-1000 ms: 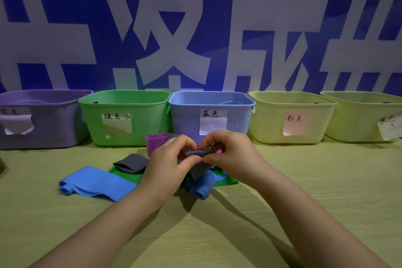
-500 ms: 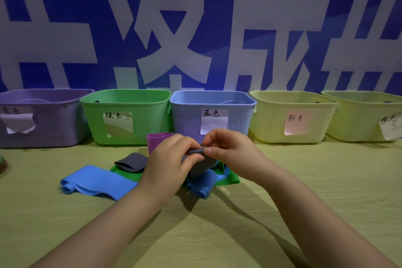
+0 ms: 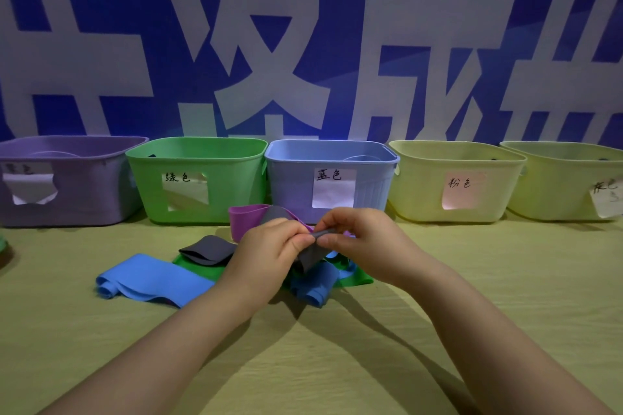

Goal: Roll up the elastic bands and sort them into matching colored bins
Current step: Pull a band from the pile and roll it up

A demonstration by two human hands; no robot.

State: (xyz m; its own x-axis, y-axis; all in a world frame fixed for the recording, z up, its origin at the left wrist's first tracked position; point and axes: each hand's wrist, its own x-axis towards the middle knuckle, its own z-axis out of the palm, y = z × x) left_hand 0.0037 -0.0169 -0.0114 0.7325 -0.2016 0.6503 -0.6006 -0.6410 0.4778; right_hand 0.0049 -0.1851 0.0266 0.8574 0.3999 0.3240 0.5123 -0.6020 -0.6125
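The wide pale wooden desk (image 3: 505,280) carries everything. Along its far edge you have five plastic bins in a row: a purple bin (image 3: 84,192), a green bin (image 3: 229,185), a light blue bin (image 3: 290,185), a pale yellow bin with a pink label (image 3: 418,185), and a second pale yellow bin (image 3: 556,185) at the far right, whose label seems to say grey. The insides of the bins are mostly hidden, so I cannot tell how many bands are already sorted. In front of them, most of the work appears undone. A long flat blue band (image 3: 151,276) lies unrolled on the left, a green band (image 3: 360,278) lies under the pile, a shorter blue band (image 3: 313,286) lies just below your hands, a purple band loop (image 3: 249,217) stands near the blue bin, and a folded dark grey band (image 3: 209,249) rests beside it. Your left hand (image 3: 266,256) and right hand (image 3: 367,246) meet above this pile, with the fingers of both curled and pinching the top edge of a dark grey elastic band (image 3: 312,254), which hangs loose below them. I judge that you are only at the start of rolling this one. After it goes to the grey bin, at least five bands are left to roll and sort.
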